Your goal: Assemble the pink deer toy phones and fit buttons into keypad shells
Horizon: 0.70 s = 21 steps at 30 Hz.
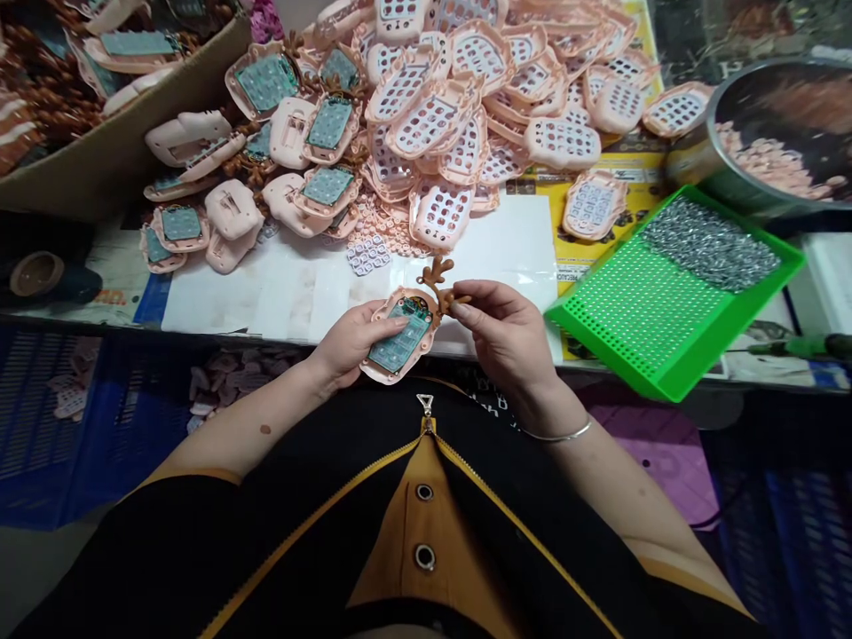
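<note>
My left hand point(346, 348) grips a pink toy-phone shell point(401, 337) from below, thumb lying on its teal keypad board. The shell is held just above the table's front edge. My right hand point(507, 335) pinches a brown antler piece point(439, 277) at the shell's top end, fingers closed on its stem. A silver bangle circles my right wrist.
A heap of pink perforated phone fronts point(466, 98) fills the table's back. Shells with teal boards point(312, 151) lie to the left. A green tray point(666, 302) with small metal screws sits right, a metal bowl point(778, 133) behind it. A cardboard box point(99, 98) stands far left.
</note>
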Tool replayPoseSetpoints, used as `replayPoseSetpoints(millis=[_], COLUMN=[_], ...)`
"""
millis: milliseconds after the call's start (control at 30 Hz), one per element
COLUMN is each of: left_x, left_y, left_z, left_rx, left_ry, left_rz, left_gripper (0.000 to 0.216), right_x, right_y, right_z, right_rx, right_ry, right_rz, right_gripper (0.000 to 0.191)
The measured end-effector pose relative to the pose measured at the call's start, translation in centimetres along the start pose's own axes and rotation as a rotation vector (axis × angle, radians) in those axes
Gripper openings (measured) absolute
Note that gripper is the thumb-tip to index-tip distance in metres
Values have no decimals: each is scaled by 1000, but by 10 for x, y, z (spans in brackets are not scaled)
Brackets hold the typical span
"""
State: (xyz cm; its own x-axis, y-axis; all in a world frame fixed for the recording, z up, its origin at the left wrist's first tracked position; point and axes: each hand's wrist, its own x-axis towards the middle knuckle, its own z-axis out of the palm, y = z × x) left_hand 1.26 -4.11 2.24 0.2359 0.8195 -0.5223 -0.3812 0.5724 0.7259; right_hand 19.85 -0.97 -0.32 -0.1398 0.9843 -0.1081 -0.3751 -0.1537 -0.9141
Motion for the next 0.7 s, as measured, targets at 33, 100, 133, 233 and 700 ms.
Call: replayPoseSetpoints(millis=[33, 100, 133, 233, 700], left_x=[-1, -2, -2, -1, 2], left_y=[0, 2, 2, 3, 6], left_z=[0, 1, 1, 1, -4], left_rx=[16, 46, 61, 101, 92], left_ry=[-5, -4, 1, 18, -93], left_rz=[3, 9, 11, 22, -8], left_gripper=[35, 37, 37, 39, 36], right_x=[0, -1, -1, -3, 2], right_y=[1, 2, 2, 3, 7], right_z=[0, -1, -2, -5, -14], right_rx=[-12, -44, -70, -251, -543], right_ry=[-10, -18, -16, -4, -148], right_rz=[0, -14, -30, -132, -397], right_gripper=[32, 31, 30, 25, 6])
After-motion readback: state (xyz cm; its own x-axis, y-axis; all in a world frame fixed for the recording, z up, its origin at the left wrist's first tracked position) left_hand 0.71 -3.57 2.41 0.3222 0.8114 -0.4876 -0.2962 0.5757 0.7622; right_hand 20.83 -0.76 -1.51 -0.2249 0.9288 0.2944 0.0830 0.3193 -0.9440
